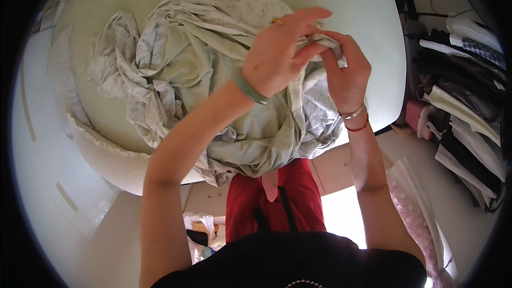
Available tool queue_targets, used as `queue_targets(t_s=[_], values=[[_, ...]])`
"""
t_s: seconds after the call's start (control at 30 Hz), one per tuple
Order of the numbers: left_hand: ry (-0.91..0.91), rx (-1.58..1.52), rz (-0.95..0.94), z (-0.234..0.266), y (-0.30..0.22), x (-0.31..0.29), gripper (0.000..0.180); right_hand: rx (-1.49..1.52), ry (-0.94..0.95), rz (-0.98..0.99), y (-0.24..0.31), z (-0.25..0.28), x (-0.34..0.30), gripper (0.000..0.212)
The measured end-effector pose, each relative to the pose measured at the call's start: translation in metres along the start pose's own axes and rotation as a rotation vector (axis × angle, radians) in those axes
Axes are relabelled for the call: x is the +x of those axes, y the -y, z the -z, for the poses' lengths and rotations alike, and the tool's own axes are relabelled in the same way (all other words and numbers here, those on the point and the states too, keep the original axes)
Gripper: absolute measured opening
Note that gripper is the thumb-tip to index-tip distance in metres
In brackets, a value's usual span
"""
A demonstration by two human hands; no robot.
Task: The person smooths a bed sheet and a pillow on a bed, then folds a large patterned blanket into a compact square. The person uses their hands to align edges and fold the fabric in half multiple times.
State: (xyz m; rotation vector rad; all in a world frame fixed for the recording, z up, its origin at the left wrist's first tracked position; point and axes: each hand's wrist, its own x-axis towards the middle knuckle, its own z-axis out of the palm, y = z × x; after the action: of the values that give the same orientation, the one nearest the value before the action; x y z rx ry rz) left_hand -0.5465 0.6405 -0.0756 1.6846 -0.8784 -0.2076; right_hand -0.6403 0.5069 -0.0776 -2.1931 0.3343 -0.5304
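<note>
A rumpled duvet cover [181, 64], plain pale green on one face and floral grey-white on the other, lies heaped on the bed. Its near folds hang over the bed's edge in front of my legs. My left hand [282, 53], with a ring on a finger and a green bangle at the wrist, pinches a bunched edge of the cloth between thumb and fingers; its index finger sticks out. Close beside it, my right hand [346, 69] grips the same edge, its thumb and fingers closed round the fabric. Part of the held cloth is hidden behind the fingers.
The bed [362, 5] has a pale green surface and a cream dotted side [117, 154] at the left. Folded and hanging clothes [469, 101] crowd the right. Drawers [336, 173] show below the bed edge, and a pink floral cloth [410, 197] hangs at lower right.
</note>
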Motion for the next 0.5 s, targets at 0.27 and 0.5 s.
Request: queue_targets(t_s=[0.27,0.5], values=[[-0.185,-0.21,0.651,-0.079,-0.016,-0.103,0.033,0.043,-0.152,0.09,0.038,0.035,0.012,0.016],[-0.243,0.42,0.433,-0.041,0.016,-0.133,0.035,0.177,-0.22,0.036,0.035,0.064,0.004,0.012]])
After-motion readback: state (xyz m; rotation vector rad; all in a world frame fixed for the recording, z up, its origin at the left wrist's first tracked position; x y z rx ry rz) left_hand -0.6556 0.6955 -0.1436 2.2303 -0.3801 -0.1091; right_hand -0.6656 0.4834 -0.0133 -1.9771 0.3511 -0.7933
